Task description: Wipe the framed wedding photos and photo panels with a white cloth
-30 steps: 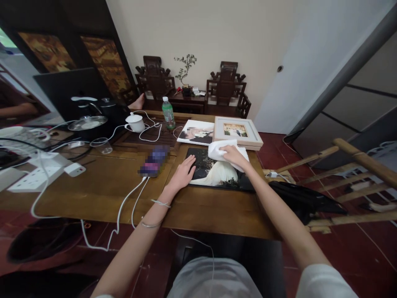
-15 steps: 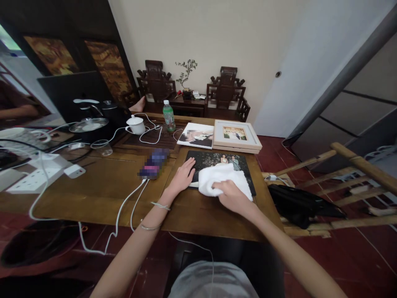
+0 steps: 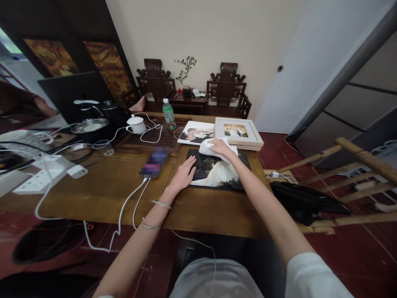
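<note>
A dark photo panel (image 3: 217,173) with a wedding picture lies flat on the wooden table in front of me. My left hand (image 3: 186,171) rests with fingers stretched out on its left edge. At the panel's far edge, my right hand (image 3: 221,148) is closed on a white cloth (image 3: 206,148), pressing it down there. The cloth and my right forearm cover the upper part of the picture. Just behind the cloth are a white-framed photo (image 3: 254,131) on a stack and a white photo print (image 3: 192,129).
A phone (image 3: 155,162) on a charging cable lies left of the panel. Farther left are a power strip (image 3: 43,180), a clear cup (image 3: 104,147), a lidded white cup (image 3: 135,124) and a green-labelled bottle (image 3: 169,114). A bamboo rack (image 3: 369,165) stands at the right.
My right hand has moved the cloth away from me, from the panel's near right part to its far edge. More of the white dress shows. My left hand has stayed in place.
</note>
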Motion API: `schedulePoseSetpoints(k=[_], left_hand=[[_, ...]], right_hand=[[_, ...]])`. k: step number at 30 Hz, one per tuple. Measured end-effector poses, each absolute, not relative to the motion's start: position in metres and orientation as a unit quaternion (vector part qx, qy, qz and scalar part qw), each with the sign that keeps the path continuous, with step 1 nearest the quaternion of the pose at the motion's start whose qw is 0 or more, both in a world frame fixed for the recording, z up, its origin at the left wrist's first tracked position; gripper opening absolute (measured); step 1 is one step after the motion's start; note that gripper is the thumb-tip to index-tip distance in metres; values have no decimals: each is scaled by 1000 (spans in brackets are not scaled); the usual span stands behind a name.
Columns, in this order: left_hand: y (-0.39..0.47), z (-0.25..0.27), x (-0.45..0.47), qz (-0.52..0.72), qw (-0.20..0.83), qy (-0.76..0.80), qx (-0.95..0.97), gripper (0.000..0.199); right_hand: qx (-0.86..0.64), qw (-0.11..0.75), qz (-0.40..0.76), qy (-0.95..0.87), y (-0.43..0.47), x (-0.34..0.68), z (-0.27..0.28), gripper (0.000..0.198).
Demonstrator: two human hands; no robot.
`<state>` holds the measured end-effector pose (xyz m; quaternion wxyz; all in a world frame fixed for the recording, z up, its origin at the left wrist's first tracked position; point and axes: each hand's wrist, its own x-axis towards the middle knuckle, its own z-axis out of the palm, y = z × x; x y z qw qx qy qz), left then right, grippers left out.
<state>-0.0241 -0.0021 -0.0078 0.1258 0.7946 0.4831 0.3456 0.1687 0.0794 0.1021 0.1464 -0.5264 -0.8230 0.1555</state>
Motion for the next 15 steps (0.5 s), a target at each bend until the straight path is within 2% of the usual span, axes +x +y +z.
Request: schedulePoseSetpoints(k=[4, 8, 12, 15], left_hand=[[-2, -8, -24, 348, 130, 486, 791, 43], [-3, -7, -24, 341, 132, 486, 794, 44], [-4, -5, -22, 338, 132, 491, 792, 43], [-5, -3, -21, 339, 138, 493, 789, 43]], right_hand=[[-522, 159, 152, -824, 61, 169, 94, 42], [-487, 195, 158, -836, 7, 175, 81, 46], [-466, 159, 177, -852, -65, 182, 73, 46], [-436, 162, 191, -864, -106, 185, 71, 48]])
